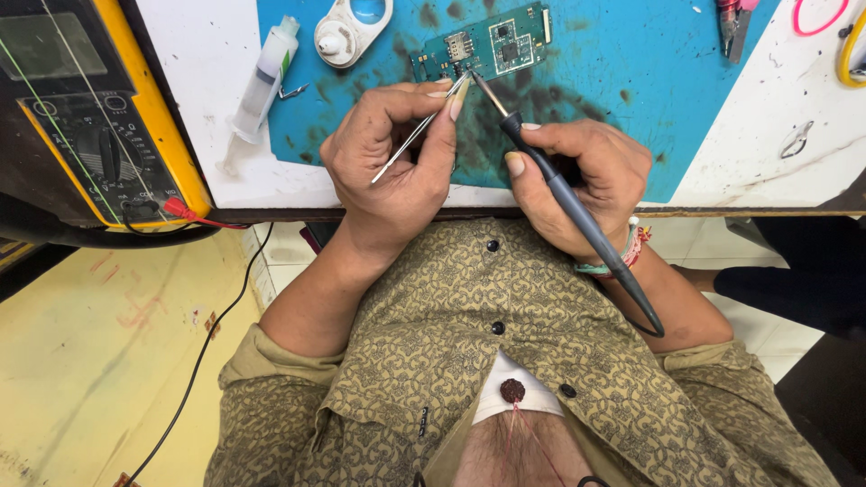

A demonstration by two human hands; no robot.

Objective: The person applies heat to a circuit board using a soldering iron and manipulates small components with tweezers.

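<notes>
Two hands at work over the near edge of the tabletop point(776, 117), white and scuffed, with a blue mat point(631, 81) laid across its middle, stained dark in patches. Far left of you sits a yellow-cased multimeter point(86, 117), dial facing up, a red lead plug point(179, 209) at its lower corner and a black wire trailing down to the yellowish floor.

Your left hand point(397, 158) is clenched on slim metal tweezers point(417, 135), held pen-fashion, tips touching the lower edge of the green circuit board point(492, 43). Your right hand point(591, 176) is clenched on a dark grey soldering iron point(577, 212), shaft running back past your wrist, cord looping off its end. Its tip point(478, 81) meets the board just beside the tweezer tips.

Board lies flat on the mat, slightly tilted, well inside the far half, chips and a metal shield facing up. Left of it, a white round-bodied holder point(350, 29), then a white syringe point(262, 81) lying across the mat's edge. Top right: red-handled pliers point(732, 20), partly out of view. Threaded bands point(622, 252) circle your right wrist.
</notes>
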